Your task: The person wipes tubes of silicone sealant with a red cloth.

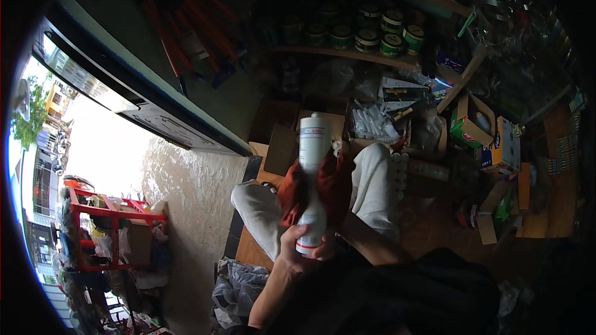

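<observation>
Two pale cylindrical containers stand in line before me, an upper one (pixel 315 142) with a small nozzle and a lower one (pixel 312 226) with a red band near its base. My left hand (pixel 297 249) is wrapped round the lower container, thumb at its left side. Dark red cloth (pixel 293 193) bunches on both sides of the containers and partly covers the gap between them. My right forearm reaches the cloth from the right; the right hand's fingers cannot be made out clearly in the shadow.
Light trousered legs (pixel 374 180) flank the cloth. Shelves of green-labelled tins (pixel 391 43) stand behind, with open cartons (pixel 473 121) at the right. At the left are a red rack (pixel 99 211) and a bright doorway. A grey plastic bag (pixel 236 288) lies below.
</observation>
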Motion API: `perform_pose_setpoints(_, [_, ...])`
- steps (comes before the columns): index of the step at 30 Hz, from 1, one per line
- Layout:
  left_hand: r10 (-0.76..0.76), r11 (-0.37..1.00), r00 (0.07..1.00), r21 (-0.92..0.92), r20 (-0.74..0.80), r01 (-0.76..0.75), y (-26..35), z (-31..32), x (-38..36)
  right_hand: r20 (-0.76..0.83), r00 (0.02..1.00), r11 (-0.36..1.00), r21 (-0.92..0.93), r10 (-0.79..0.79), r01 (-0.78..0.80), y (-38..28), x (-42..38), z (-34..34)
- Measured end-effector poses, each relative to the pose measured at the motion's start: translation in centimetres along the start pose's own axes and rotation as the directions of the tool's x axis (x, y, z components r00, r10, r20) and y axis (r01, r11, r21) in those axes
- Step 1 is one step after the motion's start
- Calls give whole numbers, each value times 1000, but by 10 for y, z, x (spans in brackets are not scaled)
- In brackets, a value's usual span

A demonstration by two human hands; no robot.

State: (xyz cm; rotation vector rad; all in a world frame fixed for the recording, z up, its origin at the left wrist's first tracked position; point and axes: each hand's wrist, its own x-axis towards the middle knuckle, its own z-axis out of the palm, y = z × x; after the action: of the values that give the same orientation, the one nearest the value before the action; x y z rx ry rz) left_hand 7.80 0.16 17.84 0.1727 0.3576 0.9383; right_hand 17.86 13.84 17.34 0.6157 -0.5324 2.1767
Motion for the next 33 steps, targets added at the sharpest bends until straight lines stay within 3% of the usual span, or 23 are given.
perform_pose_setpoints(2, [-29,999,995,31,94,27,10,-16,6,-302,953,961,-270,-26,-59,13,-48,-40])
perform_pose_setpoints(4, [-11,898,998,438,-66,39,18,-8,7,-564,815,854,-483,-134,-194,23,-80,-55])
perform_pose_setpoints(5, [28,784,991,618,-131,60,24,-5,8,-597,790,804,-533,-138,-262,11,-84,-49])
perform_pose_setpoints(6, [46,570,957,794,-288,211,34,-22,3,-629,764,748,-574,-143,-333,-5,-67,-20])
perform_pose_setpoints(7, [141,394,956,900,-257,184,38,-36,0,-661,736,688,-603,-147,-404,-22,-50,9])
perform_pose_setpoints(8, [226,197,952,967,-206,162,42,-48,-3,-640,750,630,-654,-165,-419,-30,-43,18])
perform_pose_setpoints(9, [397,292,898,954,-189,72,51,-46,-9,-678,725,622,-620,-120,-477,-41,-39,17])
perform_pose_setpoints(10, [570,368,793,930,-217,-10,58,-43,-9,-640,758,479,-708,-125,-519,-44,-35,20])
perform_pose_setpoints(12, [815,292,576,905,-66,-310,73,-18,-3,-572,814,158,-817,-98,-555,-43,-31,26])
perform_pose_setpoints(13, [858,244,513,867,17,-436,78,4,7,-369,925,-293,-878,-92,-379,-34,-27,24])
perform_pose_setpoints(15, [903,177,429,904,7,-389,87,31,25,-303,953,-359,-891,19,-276,-5,-24,14])
perform_pose_setpoints(17, [929,146,369,945,-29,-292,90,30,26,-349,912,-320,-907,213,-273,7,-12,32])
perform_pose_setpoints(19, [938,115,345,964,-26,-239,103,-5,21,-291,938,-202,-946,188,-253,20,-26,22])
perform_pose_setpoints(22, [889,378,454,659,-62,-651,108,5,6,-249,941,83,-958,229,-273,31,-45,14])
perform_pose_setpoints(24, [897,422,439,413,-58,-807,119,4,-4,-264,908,282,-890,325,-360,34,-49,14])
perform_pose_setpoints(26, [897,415,437,217,65,-884,120,13,-10,-277,881,393,-814,384,-427,33,-50,17])
perform_pose_setpoints(29, [861,392,447,243,243,-887,108,13,-5,-285,853,489,-721,437,-491,34,-53,18])
perform_pose_setpoints(32, [738,302,580,600,345,-741,95,32,-4,-311,840,525,-670,444,-525,38,-55,17])
perform_pose_setpoints(33, [666,293,667,706,333,-645,93,7,-6,-326,839,536,-655,436,-533,38,-54,15])
